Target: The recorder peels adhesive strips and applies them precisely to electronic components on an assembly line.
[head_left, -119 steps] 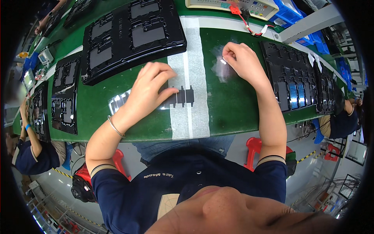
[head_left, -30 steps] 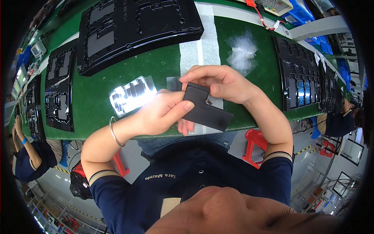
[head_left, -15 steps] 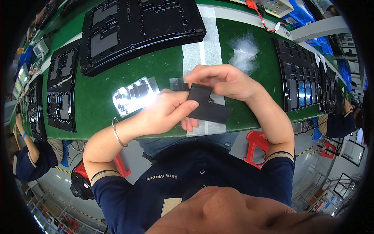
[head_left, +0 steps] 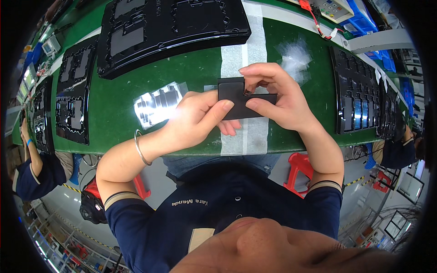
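Observation:
Above the near part of the table I hold a flat, dark black L-shaped piece (head_left: 232, 98) in both hands. My left hand (head_left: 193, 118) pinches its left end, thumb on top and fingers underneath. On the right arm of the piece lies the thumb of my right hand (head_left: 289, 102). The other fingers of that hand curve around above the notch, and their tips are partly hidden. Left of my left hand lies a shiny clear sheet with dark strips (head_left: 157, 107).
A stack of black moulded trays (head_left: 182, 45) stands at the far left-centre of the green table (head_left: 116, 98). More black trays lie left (head_left: 75, 100) and right (head_left: 357, 91). Thin clear film pieces (head_left: 295, 59) lie beyond my right hand. A pale strip (head_left: 232, 143) crosses the table.
The black piece has turned to lie more level and face up. My right hand has come down onto its right arm, with the thumb now on it. My left hand keeps its grip.

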`<state>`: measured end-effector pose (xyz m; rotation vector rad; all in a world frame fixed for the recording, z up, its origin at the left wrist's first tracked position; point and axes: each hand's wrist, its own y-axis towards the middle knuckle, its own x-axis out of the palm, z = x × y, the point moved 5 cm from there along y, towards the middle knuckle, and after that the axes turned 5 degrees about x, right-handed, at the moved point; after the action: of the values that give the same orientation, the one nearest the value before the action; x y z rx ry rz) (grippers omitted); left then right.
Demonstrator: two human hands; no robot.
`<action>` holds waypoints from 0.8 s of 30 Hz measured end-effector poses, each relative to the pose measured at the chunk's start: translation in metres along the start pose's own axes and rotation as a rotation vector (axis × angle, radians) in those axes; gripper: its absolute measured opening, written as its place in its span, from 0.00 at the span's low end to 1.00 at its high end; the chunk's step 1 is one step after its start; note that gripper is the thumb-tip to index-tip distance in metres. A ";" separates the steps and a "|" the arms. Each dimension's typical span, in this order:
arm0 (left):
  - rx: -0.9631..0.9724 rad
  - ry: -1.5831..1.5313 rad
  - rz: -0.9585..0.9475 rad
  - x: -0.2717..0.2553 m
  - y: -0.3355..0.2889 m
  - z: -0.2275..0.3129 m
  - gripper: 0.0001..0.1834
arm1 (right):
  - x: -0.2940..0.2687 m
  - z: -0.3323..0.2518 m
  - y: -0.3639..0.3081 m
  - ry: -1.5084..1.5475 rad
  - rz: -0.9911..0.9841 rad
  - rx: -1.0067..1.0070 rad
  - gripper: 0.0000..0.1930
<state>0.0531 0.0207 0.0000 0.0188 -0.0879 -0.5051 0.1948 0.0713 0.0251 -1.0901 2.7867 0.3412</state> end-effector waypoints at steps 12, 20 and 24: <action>0.175 0.321 -0.059 -0.009 0.005 0.009 0.13 | -0.030 -0.004 -0.020 -0.036 0.054 0.183 0.14; 0.508 1.058 -0.234 0.018 -0.003 0.001 0.23 | -0.024 -0.021 -0.049 -0.954 0.157 -0.426 0.10; 0.552 1.143 -0.228 0.015 -0.009 -0.001 0.22 | -0.010 -0.008 -0.065 -1.002 -0.083 -0.299 0.15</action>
<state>0.0619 0.0054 0.0003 0.8551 0.9064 -0.6214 0.2462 0.0299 0.0249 -0.7530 1.8236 0.9886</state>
